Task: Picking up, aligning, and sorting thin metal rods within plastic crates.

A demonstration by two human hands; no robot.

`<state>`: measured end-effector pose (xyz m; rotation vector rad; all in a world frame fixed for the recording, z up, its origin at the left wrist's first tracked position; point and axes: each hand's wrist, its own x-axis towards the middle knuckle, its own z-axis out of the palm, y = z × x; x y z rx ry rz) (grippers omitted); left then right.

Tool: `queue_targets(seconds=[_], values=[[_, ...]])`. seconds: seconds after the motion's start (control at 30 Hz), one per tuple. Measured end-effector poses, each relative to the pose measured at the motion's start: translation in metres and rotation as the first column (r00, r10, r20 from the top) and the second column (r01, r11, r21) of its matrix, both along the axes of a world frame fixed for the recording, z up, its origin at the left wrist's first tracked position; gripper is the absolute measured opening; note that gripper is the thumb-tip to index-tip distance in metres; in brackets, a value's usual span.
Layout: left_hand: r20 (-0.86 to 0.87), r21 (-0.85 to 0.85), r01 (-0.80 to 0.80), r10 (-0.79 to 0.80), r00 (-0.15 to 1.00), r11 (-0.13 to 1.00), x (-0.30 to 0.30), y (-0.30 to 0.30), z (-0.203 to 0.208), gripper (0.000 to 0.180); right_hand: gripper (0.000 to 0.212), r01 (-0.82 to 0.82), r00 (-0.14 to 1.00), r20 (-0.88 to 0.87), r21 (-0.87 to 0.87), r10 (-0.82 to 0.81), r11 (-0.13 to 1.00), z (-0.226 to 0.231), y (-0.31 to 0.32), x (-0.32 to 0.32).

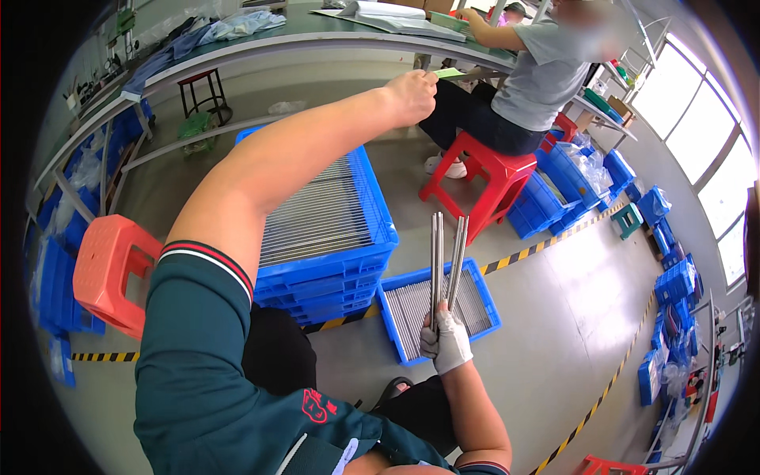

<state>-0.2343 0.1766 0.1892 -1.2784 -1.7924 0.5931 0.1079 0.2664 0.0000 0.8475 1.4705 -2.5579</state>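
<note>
My left hand (412, 96), bare, is raised on an outstretched arm in front of the green table. Its fingers are closed, pinching a light green flat piece (450, 73) that juts out to the right of the fingertips. In a white glove, my right hand (448, 342) grips several slim metal rods (437, 265), which stand nearly upright and split into two bundles. Behind and below them, a low blue crate (488, 302) on the floor holds rows of similar rods. Under my left arm, more rods (317, 218) lie side by side in the top crate (381, 206) of a blue stack.
At the green table (277, 36), a person in a grey shirt (526, 87) sits on a red stool (479, 178). Another red stool (111, 265) stands at left. Blue crates (566, 182) line the right side. Yellow-black tape (554, 237) marks the floor.
</note>
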Motion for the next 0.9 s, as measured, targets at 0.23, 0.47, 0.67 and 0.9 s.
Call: queue_targets(seconds=[0.23,0.47,0.67,0.9], values=[[0.035,0.001,0.016,-0.016,0.999,1.0,0.008,0.023,0.006,0.013,0.043,0.115,0.992,-0.073,0.235,-0.101,0.965,0.0,0.003,0.002],[0.076,0.004,0.006,-0.006,0.997,1.0,0.008,0.038,0.004,0.014,0.042,0.184,0.979,-0.139,0.287,-0.149,0.94,0.002,0.007,0.007],[-0.025,0.014,0.052,-0.051,0.998,0.999,0.006,0.059,0.001,0.014,0.041,0.281,0.953,-0.212,0.347,-0.218,0.895,-0.001,0.016,0.004],[0.058,0.142,0.185,-0.195,0.979,0.972,0.008,0.056,0.008,0.023,0.036,0.421,0.898,-0.33,0.45,-0.292,0.787,-0.004,0.03,-0.008]])
